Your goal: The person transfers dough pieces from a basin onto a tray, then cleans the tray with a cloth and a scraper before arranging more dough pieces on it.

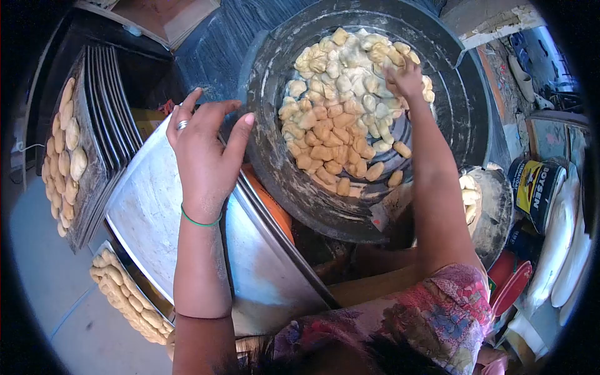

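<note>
Cluttered workspace surrounds you, with stacked trays (114,94) standing beyond your left hand (205,140) and a paint can (531,190) marked BOYSEN out to the right of your right forearm. Your right hand (406,81) is inside the dark round basin (465,125), fingers down among the dough pieces (336,139) at their far right edge. From that grip, most of the pieces lie leftward and back toward your body; they are short ovals, their long axes pointing every which way. Your right hand is clearly the nearer one, its arm stretched forward with the back of the hand uppermost; whether its fingers have closed on a piece, you cannot tell from here. Your left hand holds nothing: fingers spread and slightly bent, back upward, it hovers above the metal sheet (147,194), thumb toward the basin's rim, well apart from the pieces.
</note>
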A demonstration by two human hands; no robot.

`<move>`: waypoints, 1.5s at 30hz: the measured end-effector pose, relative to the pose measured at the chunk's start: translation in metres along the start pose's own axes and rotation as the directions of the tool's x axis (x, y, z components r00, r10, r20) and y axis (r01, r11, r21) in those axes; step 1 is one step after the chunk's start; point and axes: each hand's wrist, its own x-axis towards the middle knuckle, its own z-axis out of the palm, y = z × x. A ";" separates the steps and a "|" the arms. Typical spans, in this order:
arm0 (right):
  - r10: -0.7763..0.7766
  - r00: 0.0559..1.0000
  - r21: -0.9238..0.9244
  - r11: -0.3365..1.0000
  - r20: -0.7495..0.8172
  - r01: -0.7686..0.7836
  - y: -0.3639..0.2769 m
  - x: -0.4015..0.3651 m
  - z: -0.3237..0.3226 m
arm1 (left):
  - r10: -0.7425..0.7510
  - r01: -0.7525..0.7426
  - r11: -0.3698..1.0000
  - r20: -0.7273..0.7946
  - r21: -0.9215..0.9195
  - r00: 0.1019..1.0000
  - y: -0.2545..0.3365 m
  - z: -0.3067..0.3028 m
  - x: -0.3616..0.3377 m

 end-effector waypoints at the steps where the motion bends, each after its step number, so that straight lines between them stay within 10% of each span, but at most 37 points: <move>1: 0.066 0.997 -0.096 0.993 0.031 -0.063 -0.014 -0.004 0.008 | 0.002 -0.002 1.000 -0.003 -0.002 1.000 -0.001 0.001 0.000; 5: 0.091 0.996 -0.153 0.984 0.011 -0.088 -0.104 -0.054 0.060 | -0.002 0.002 1.000 0.003 -0.005 1.000 0.000 0.002 0.000; 7: -0.318 0.919 -0.181 0.914 0.234 0.362 -0.108 -0.101 0.048 | -0.001 0.001 1.000 0.002 -0.004 1.000 -0.001 0.001 0.000; 9: -0.695 0.585 -0.194 0.561 0.418 0.805 -0.095 -0.142 0.041 | -0.003 0.003 1.000 -0.007 -0.010 1.000 -0.001 0.002 0.000; 12: -0.694 0.506 0.160 0.656 0.512 0.737 -0.058 -0.121 0.023 | 0.003 -0.004 1.000 -0.013 -0.027 1.000 -0.005 0.003 -0.001; 13: -0.610 0.674 -0.076 0.716 0.417 0.694 -0.050 -0.099 0.017 | 0.005 -0.005 1.000 -0.015 -0.031 1.000 -0.005 0.002 -0.002; 15: -0.109 0.990 -0.415 0.899 0.094 0.138 -0.031 -0.049 0.023 | 0.003 -0.003 1.000 -0.023 -0.027 1.000 -0.003 0.002 -0.001; 19: 0.253 0.960 -0.262 0.941 0.120 -0.215 -0.081 -0.021 0.061 | 0.015 -0.015 1.000 -0.010 -0.012 1.000 -0.003 0.003 -0.001; 23: -0.132 0.891 -0.293 0.915 0.434 0.278 -0.123 -0.096 0.038 | 0.012 -0.012 1.000 -0.015 -0.008 1.000 -0.002 0.002 0.001; 25: -0.452 0.583 -0.210 0.640 0.675 0.739 -0.125 -0.146 0.008 | 0.012 -0.012 1.000 -0.021 -0.008 1.000 -0.001 0.003 0.001; 28: -0.586 0.286 0.426 0.777 0.758 0.463 -0.115 -0.119 -0.011 | 0.021 -0.022 1.000 -0.014 -0.016 1.000 -0.003 0.002 0.000; 30: -0.262 0.771 0.300 0.949 0.580 0.096 -0.113 -0.072 -0.010 | 0.018 -0.018 1.000 -0.019 -0.022 1.000 -0.005 0.002 -0.001; 32: -0.122 0.983 -0.085 0.987 0.140 0.135 -0.076 -0.016 0.011 | 0.020 -0.021 0.999 -0.020 -0.034 1.000 -0.005 0.003 0.000; 36: 0.068 0.988 -0.036 0.997 0.140 -0.063 -0.119 -0.063 0.081 | 0.019 -0.019 1.000 -0.019 -0.010 1.000 -0.004 0.002 0.001; 38: -0.232 0.896 -0.043 0.962 0.379 0.268 -0.148 -0.103 0.062 | 0.012 -0.013 1.000 -0.023 -0.027 1.000 -0.004 0.003 0.001; 41: -0.773 0.602 -0.105 0.594 0.202 0.798 -0.149 -0.187 0.051 | 0.023 -0.023 1.000 -0.024 -0.003 0.999 -0.006 0.003 0.000; 43: -0.757 0.401 0.100 0.518 0.516 0.849 -0.136 -0.198 0.023 | 0.025 -0.026 0.999 -0.035 -0.028 0.999 -0.006 0.004 -0.001; 45: -0.622 0.534 0.114 0.705 0.573 0.700 -0.098 -0.162 0.029 | 0.023 -0.024 0.999 -0.034 -0.030 0.999 -0.008 0.002 -0.001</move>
